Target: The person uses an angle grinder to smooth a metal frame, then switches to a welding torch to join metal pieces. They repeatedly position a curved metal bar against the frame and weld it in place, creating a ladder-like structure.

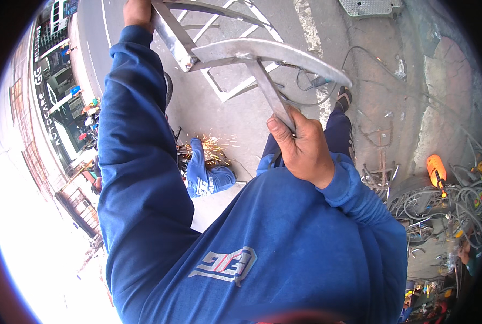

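Observation:
A welded bare-metal frame (174, 36) with curved flat pieces is held up in front of me. My right hand (307, 148) is closed round the lower end of a flat metal bar (268, 86), its thumb pressed along it. The bar's upper end joins the curved, pointed metal piece (284, 52). At the upper edge of the view my left hand (138, 12), arm stretched out, grips the outer side of the frame; its fingers are partly cut off. Beyond it, a light-coloured lattice of metal bars (227, 95) lies on the pavement.
A co-worker in blue (211, 178) crouches at left amid flying sparks. A power tool (319, 81) and its cable lie near my foot (344, 97). To the right are an orange tool (437, 171), tangled cables (467, 208) and scrap metal. A road and shopfronts run along the left.

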The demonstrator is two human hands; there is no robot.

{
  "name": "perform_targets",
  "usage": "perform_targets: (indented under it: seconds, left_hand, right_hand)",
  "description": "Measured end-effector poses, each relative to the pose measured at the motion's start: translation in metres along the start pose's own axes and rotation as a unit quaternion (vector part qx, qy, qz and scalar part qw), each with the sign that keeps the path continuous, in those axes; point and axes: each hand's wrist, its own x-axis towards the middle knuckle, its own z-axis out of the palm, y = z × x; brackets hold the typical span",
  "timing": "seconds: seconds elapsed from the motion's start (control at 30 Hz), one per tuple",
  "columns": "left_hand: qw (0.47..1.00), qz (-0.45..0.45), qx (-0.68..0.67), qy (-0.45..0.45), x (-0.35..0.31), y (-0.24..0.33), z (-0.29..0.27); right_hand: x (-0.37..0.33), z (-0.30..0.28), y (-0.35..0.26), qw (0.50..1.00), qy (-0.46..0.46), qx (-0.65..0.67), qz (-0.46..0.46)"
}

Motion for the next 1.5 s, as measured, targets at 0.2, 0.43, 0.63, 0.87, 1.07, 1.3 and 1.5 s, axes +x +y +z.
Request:
perform_targets:
  seconds: [0.2, 0.43, 0.63, 0.87, 1.07, 1.3, 1.5]
  left_hand:
    - [1.0, 0.001, -0.012, -0.021, 0.001, 0.001, 0.001]
    - [1.0, -0.001, 0.014, -0.022, 0.001, 0.009, -0.001]
    - [0.999, -0.001, 0.025, -0.029, 0.001, 0.012, -0.001]
    - [0.998, 0.007, 0.043, -0.046, 0.007, 0.014, 0.005]
    - [0.996, 0.02, 0.058, -0.061, 0.013, 0.016, 0.01]
    - [0.993, 0.038, 0.073, -0.079, 0.017, 0.018, 0.013]
    - [0.995, 0.051, 0.076, -0.051, 0.015, 0.021, 0.019]
  right_hand:
    - [-0.017, 0.017, 0.017, 0.991, 0.05, 0.122, -0.001]
    - [-0.021, 0.038, 0.038, 0.993, 0.066, 0.095, -0.027]
    - [-0.024, 0.057, 0.04, 0.996, 0.058, 0.067, 0.006]
    - [-0.02, 0.086, 0.047, 0.963, 0.165, 0.209, -0.051]
    - [-0.004, 0.114, 0.058, 0.972, 0.16, 0.163, -0.062]
    - [0.001, 0.142, 0.061, 0.952, 0.181, 0.226, -0.095]
    - [0.008, 0.156, 0.065, 0.904, 0.266, 0.308, -0.131]
